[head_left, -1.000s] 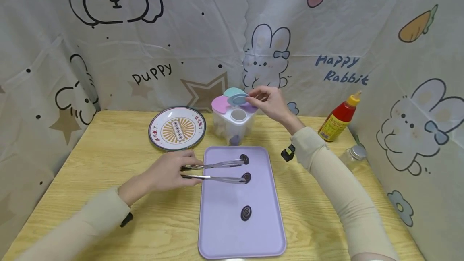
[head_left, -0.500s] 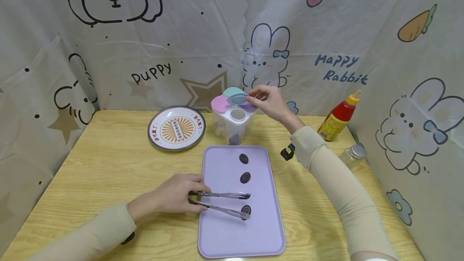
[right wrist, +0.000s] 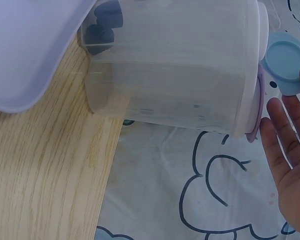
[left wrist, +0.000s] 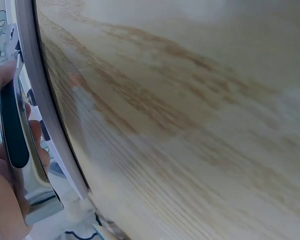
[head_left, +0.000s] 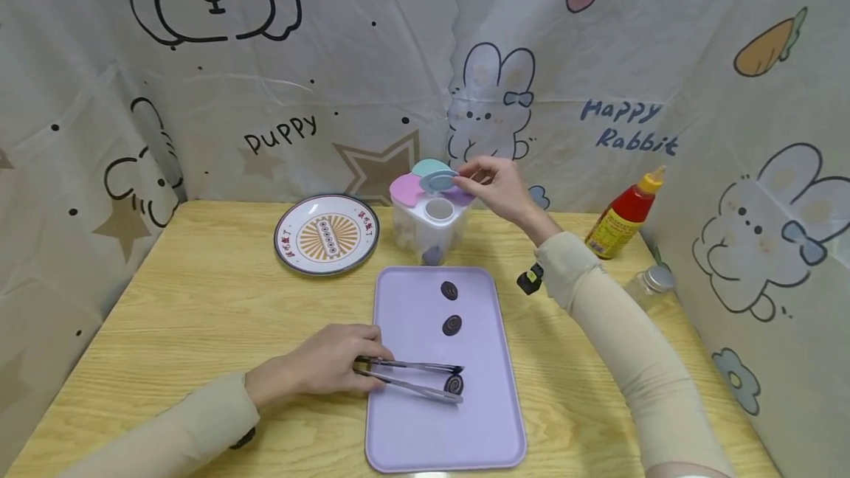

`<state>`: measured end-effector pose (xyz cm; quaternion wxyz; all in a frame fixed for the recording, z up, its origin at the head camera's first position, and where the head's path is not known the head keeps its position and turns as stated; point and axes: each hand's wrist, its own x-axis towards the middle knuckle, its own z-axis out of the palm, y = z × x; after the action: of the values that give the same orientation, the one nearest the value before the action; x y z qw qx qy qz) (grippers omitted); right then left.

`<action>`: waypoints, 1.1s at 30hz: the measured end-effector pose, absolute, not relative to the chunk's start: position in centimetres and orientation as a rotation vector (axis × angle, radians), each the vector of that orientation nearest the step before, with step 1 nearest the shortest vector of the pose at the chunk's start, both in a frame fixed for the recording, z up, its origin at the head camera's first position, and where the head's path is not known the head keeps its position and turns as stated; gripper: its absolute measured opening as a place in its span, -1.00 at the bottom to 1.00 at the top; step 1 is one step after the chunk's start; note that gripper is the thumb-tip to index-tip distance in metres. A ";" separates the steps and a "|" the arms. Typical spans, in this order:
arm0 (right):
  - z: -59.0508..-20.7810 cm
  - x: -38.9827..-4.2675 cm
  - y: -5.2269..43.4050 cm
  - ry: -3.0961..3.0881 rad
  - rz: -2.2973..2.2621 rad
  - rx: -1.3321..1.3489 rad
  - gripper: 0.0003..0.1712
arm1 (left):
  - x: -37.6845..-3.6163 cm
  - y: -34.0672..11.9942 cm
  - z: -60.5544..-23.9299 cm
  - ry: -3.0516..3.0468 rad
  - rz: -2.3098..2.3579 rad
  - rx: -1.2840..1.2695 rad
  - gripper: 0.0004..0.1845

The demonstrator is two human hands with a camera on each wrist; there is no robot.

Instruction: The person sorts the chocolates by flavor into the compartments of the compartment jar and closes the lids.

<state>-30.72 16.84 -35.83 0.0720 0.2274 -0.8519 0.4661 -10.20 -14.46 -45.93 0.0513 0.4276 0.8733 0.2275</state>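
My left hand (head_left: 325,360) grips metal tongs (head_left: 425,368) over the lilac tray (head_left: 425,434). The arms of the tongs stand apart, their tips on either side of the nearest dark swirled oval piece (head_left: 454,385). In the left wrist view fingers wrap the handle end of the tongs (left wrist: 14,130). Behind the tray, my right hand (head_left: 496,186) pinches the raised blue flap lid (head_left: 438,181) of a clear lidded container (head_left: 415,231), whose round opening is uncovered. Dark pieces (right wrist: 101,37) lie at the container's bottom in the right wrist view.
Two more dark oval pieces, one (head_left: 451,325) nearer and one (head_left: 448,291) farther, lie on the tray. A printed plate (head_left: 288,231) stands left of the container. At right are a red sauce bottle (head_left: 624,214) and a small glass jar (head_left: 649,285). Printed cloth surrounds the table.
My left hand has brought the tongs from the two farther pieces toward me, down to the nearest one, and their tips have drawn closer together. My right hand stays on the blue lid.
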 end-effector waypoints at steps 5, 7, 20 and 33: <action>-35.8 -30.7 16.7 -2.566 1.399 0.691 -0.78 | -10.3 -14.5 -46.0 2.676 0.702 1.253 -0.84; -35.8 -30.8 16.7 -2.567 1.396 0.691 -0.78 | -10.4 -14.5 -46.0 2.680 0.703 1.230 -0.85; -35.7 -30.7 16.8 -2.572 1.389 0.676 -0.79 | -11.2 -13.5 -45.9 2.690 0.693 1.274 -0.80; -35.9 -31.0 16.9 -2.554 1.407 0.684 -0.79 | -12.8 -11.3 -45.9 2.672 0.601 1.285 -0.68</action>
<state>-31.00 16.91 -35.85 0.0731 0.2279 -0.8504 0.4686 -12.80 -11.25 -45.91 0.0580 0.4240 0.8818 0.1982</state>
